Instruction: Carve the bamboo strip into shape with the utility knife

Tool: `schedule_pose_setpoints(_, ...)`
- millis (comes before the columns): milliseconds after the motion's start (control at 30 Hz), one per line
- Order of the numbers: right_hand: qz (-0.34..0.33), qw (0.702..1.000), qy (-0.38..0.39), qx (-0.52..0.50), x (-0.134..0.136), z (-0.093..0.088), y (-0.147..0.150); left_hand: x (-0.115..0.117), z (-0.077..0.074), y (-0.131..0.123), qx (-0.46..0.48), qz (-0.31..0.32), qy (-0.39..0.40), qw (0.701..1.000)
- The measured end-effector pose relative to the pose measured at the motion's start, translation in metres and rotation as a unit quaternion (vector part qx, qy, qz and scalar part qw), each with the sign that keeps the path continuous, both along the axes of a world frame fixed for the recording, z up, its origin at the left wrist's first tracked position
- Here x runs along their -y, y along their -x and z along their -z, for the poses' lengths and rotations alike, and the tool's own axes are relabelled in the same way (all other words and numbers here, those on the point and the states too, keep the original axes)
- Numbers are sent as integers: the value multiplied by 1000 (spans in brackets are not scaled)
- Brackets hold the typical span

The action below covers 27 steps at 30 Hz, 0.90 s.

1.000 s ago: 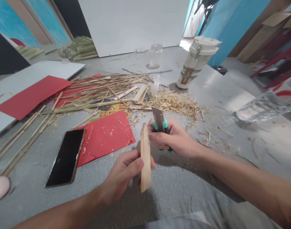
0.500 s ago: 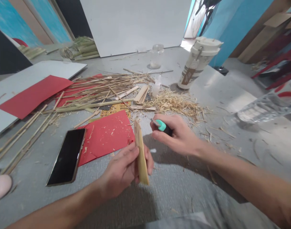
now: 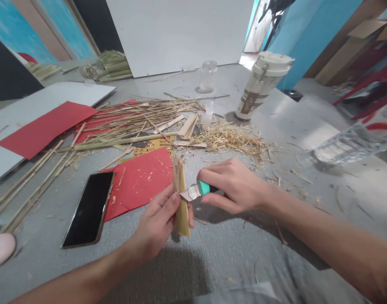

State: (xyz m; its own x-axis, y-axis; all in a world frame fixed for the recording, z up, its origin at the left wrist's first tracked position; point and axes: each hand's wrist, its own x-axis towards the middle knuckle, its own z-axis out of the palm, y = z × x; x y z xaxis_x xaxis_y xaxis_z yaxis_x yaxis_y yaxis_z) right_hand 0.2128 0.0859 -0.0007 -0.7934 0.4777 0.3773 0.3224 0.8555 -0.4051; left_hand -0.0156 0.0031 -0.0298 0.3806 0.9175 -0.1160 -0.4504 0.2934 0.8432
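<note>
The right grip point(image 3: 228, 185), wrapped round the green-collared cutter point(image 3: 203, 187), has brought its blade point(image 3: 190, 193) to the pale strip point(image 3: 182, 219) pinched in the left grip point(image 3: 158, 220), so cutting seems under way.

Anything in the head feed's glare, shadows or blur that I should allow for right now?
Head view: pale glare whitens the table right of the cup; head view: dark shadows lie below the left hand and right hand; head view, right edge: the bottle looks stretched and tilted, probably lens distortion, its label too blurred to read.
</note>
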Motion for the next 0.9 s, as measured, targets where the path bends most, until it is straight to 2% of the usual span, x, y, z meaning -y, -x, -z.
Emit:
schedule_pose_setpoints(200,23,994,-103,16,-1,3,2,10,-4,0,-48,-41,16,998)
schedule_pose_setpoints(233,48,993,-108,20,-4,3,0,13,-4,1,-50,-31,13,998)
schedule_pose_setpoints(300,151,984,-94,27,-14,0,-9,20,-3,1,-66,44,-1,997)
schedule_pose_setpoints(333,252,965,-76,27,-21,-2,-15,23,-3,1,-67,113,-22,991)
schedule_pose_setpoints(367,316,946,-66,21,-28,-3,-22,24,-2,0,-89,181,-35,979)
schedule_pose_setpoints(400,340,939,-45,16,-33,-5,-28,24,-3,0,-80,188,-37,978)
schedule_pose_setpoints(433,354,934,-41,-20,-38,-7,-33,21,-3,-1,-48,134,-25,989)
schedule_pose_setpoints(500,347,936,-35,-53,-39,-7,-35,12,-6,-3,-36,20,-4,999)
schedule_pose_setpoints(567,297,953,-33,-46,-30,-6,-26,1,-9,-5,4,-28,-4,1000)
schedule_pose_setpoints(667,166,985,-37,-24,-10,-1,-4,-8,-10,-7,42,-37,6,998)
schedule_pose_setpoints(733,101,994,-44,-12,2,2,8,-8,-8,-7,45,-36,15,998)
schedule_pose_setpoints(800,65,996,-56,-4,8,3,15,-5,-6,-7,32,-43,20,998)
schedule_pose_setpoints(900,47,997,-67,14,10,2,16,-2,-4,-5,-11,-63,23,998)
